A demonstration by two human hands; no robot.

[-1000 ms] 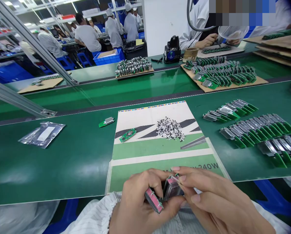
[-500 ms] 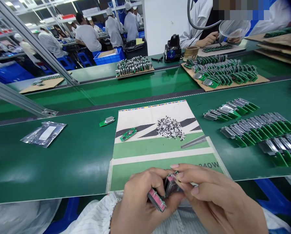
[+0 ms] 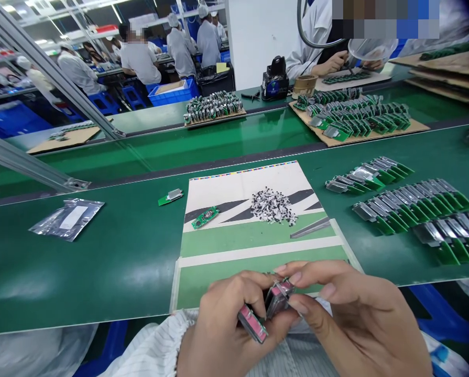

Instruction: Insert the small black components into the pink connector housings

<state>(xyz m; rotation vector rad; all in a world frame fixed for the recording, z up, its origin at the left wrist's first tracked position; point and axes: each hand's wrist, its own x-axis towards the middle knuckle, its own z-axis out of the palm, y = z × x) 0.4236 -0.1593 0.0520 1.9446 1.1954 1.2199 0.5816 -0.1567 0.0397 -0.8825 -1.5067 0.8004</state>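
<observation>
Low at the front edge of the bench, my left hand (image 3: 230, 319) is closed around two small circuit boards. One board (image 3: 253, 323) sticks out below the fingers, its pink end towards me. The other board (image 3: 276, 299), also with a pink end, is held between thumb and forefinger; thin silver leads cross its top. My right hand (image 3: 348, 303) has its thumb and fingertips against this board's right side. Beyond the hands, a heap of tiny black and white components (image 3: 273, 205) lies on a printed sheet (image 3: 258, 256). A green circuit board (image 3: 205, 217) lies left of the heap.
Rows of boards with metallic faces (image 3: 415, 201) stand at the right. A single board (image 3: 171, 197) and a silver bag (image 3: 69, 219) lie to the left. Across the bench are board-laden cardboard trays (image 3: 332, 141) and a co-worker's hand (image 3: 332, 63). A metal frame (image 3: 57, 73) slants at left.
My right fingertips have shifted slightly right and spread apart a little, uncovering the pink end and silver leads of the upper board. My left hand keeps its hold on both boards.
</observation>
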